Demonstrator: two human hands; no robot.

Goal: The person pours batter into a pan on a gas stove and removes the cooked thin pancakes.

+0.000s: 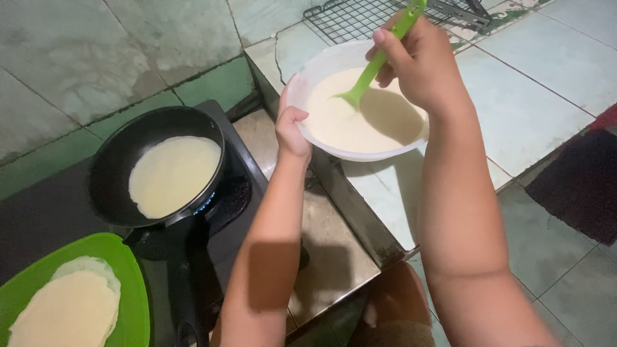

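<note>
My left hand [291,130] grips the near rim of a white bowl [321,64] filled with pale batter [347,115]. A green ladle [379,58] is held by its handle in my right hand [421,61], with its scoop dipped in the batter. To the left, a black frying pan [112,160] sits on a lit burner with a thin pale crepe [173,175] spread in it. The pan's handle points toward me.
A green plate [132,270] at the lower left carries stacked cooked crepes [71,308]. A black stove [228,205] stands on the tiled floor. A black wire rack [347,19] lies behind the bowl. A dark mat [578,186] lies at the right.
</note>
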